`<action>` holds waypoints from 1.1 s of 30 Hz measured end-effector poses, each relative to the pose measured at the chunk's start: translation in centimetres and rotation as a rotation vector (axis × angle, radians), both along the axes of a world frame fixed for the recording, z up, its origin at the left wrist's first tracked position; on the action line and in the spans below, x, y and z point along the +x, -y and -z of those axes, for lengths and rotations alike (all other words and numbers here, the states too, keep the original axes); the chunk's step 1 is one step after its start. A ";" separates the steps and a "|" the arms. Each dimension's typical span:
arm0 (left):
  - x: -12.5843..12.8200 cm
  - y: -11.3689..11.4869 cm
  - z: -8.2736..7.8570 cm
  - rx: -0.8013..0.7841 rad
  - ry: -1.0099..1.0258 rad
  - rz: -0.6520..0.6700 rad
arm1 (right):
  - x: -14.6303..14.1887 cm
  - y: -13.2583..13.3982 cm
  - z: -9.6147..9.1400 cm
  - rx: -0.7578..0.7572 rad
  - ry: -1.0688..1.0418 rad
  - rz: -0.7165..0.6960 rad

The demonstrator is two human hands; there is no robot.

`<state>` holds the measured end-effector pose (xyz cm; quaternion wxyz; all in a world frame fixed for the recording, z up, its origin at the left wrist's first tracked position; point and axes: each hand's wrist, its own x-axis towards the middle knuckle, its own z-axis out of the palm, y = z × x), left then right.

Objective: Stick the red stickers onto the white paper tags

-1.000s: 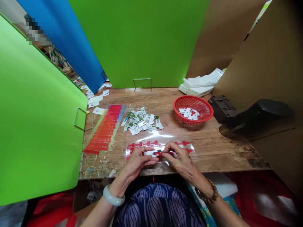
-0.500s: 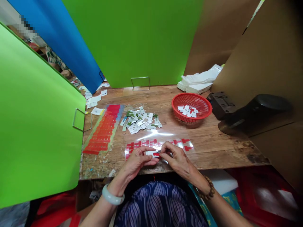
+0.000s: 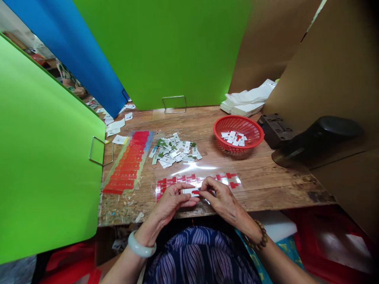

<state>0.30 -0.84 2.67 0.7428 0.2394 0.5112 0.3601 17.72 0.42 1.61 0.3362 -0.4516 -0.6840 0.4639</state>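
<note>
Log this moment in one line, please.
left hand: holding white piece | right hand: pinching red tab | red basket: contains white cards

"Where is the camera?"
"It is worn on the head and looks forward and down: the hands (image 3: 171, 200) are near, the table (image 3: 266, 185) is below, the far green board (image 3: 166, 51) stands behind."

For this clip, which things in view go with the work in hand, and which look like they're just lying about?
Seemingly in use:
white piece in the left hand
red tab at the right hand
red shapes on clear sheet
white-and-green pile
red basket

Apparently lying about:
paper stack
dark block
loose white cards
</note>
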 end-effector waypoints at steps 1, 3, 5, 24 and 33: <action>0.0 0.0 0.0 0.002 0.000 -0.001 | 0.0 0.0 0.0 -0.004 0.001 -0.001; 0.0 -0.1 0.1 0.006 0.000 -0.002 | 0.0 0.0 0.0 -0.007 -0.001 -0.003; 0.0 -0.2 0.1 0.009 -0.002 -0.002 | 0.0 -0.1 0.0 -0.007 -0.003 0.001; -0.2 -0.4 0.5 0.029 0.012 0.019 | -0.1 0.0 0.7 0.012 -0.007 0.025; 0.8 -0.4 1.1 0.073 -0.143 -0.033 | -0.4 0.1 0.3 -0.015 -0.021 0.058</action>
